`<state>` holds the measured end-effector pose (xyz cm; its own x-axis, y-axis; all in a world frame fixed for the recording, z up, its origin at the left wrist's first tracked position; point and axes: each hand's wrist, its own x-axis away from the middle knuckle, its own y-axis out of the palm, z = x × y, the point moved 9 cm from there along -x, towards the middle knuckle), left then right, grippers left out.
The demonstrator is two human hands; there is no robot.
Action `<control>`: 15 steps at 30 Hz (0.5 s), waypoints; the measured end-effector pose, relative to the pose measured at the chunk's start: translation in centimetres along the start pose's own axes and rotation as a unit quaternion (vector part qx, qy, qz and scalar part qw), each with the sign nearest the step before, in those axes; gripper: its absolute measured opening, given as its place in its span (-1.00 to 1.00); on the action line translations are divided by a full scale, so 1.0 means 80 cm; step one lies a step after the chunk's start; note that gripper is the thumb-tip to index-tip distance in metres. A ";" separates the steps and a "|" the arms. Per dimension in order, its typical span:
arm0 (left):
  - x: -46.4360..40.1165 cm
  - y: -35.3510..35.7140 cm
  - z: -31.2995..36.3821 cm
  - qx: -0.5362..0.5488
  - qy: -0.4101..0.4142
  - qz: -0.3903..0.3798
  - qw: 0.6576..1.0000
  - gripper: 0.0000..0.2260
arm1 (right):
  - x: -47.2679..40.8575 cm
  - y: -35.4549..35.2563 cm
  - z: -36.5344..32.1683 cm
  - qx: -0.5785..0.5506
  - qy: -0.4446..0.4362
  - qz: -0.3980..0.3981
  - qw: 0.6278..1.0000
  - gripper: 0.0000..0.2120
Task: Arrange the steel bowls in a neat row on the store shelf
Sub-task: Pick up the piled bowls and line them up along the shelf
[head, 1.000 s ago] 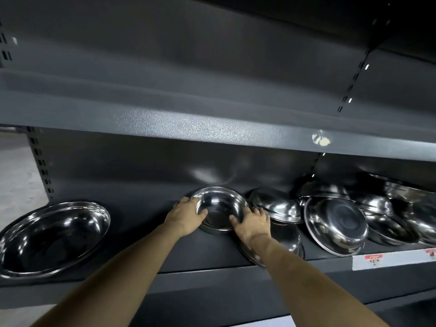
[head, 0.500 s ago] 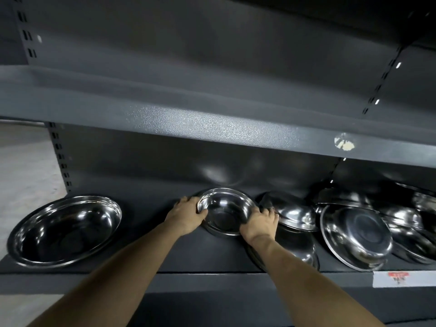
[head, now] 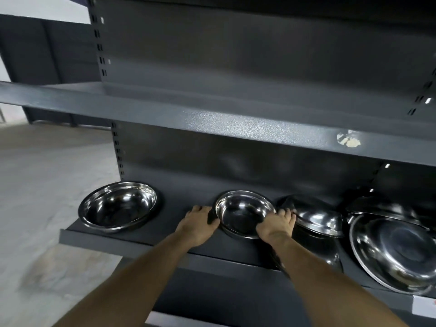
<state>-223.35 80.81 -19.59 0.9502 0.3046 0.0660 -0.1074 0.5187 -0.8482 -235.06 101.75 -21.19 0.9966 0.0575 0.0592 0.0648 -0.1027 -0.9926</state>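
A small steel bowl (head: 243,212) stands upright in the middle of the dark grey store shelf (head: 146,239). My left hand (head: 197,224) grips its left rim and my right hand (head: 276,224) grips its right rim. A larger steel bowl (head: 118,206) sits upright at the shelf's left end, a gap away. To the right lie several more steel bowls in a loose pile: one turned over (head: 318,219) just beside my right hand, another tilted on edge (head: 394,253) near the front.
An upper shelf (head: 212,116) overhangs the bowls, leaving limited height. The shelf's left end borders a bare concrete floor (head: 42,185). A price label (head: 424,311) sticks to the shelf's front edge at far right.
The view has swung left, so the large left bowl and floor show more. Both hands stay on the small bowl's rims; the bowl sits about where it was relative to them.
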 end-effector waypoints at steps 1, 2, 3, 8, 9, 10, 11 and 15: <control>0.007 0.000 0.000 0.002 -0.002 0.002 1.000 -0.47 | 0.001 -0.003 0.000 -0.008 -0.004 0.017 1.000 -0.48; 0.013 0.000 0.000 0.002 -0.004 0.004 1.000 -0.48 | 0.002 -0.007 -0.001 -0.016 -0.009 0.038 0.999 -0.52; 0.019 0.000 0.000 0.000 -0.005 0.005 1.000 -0.48 | 0.005 -0.011 0.000 -0.025 -0.014 0.059 0.998 -0.55; 0.033 -0.002 0.003 -0.002 0.001 0.008 1.000 -0.50 | 0.026 -0.035 0.008 -0.168 -0.019 0.152 0.974 -0.63; 0.034 -0.005 0.005 -0.004 0.005 0.008 1.000 -0.50 | 0.030 -0.038 0.010 -0.215 -0.013 0.154 0.964 -0.62; 0.034 -0.008 0.007 -0.006 0.008 0.009 1.000 -0.50 | 0.033 -0.042 0.012 -0.246 -0.003 0.154 0.957 -0.59; 0.033 -0.011 0.008 -0.008 0.011 0.009 1.000 -0.50 | 0.035 -0.045 0.015 -0.267 0.011 0.152 0.951 -0.54; 0.030 -0.022 0.009 -0.010 0.020 0.017 1.000 -0.50 | 0.033 -0.049 0.037 -0.310 0.070 0.140 0.938 -0.54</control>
<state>-221.08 81.21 -17.53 0.9569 0.2901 0.0169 -0.1339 0.4919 -0.8603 -232.81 105.26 -17.45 0.9729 -0.1849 -0.1388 -0.2272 -0.6538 -0.7217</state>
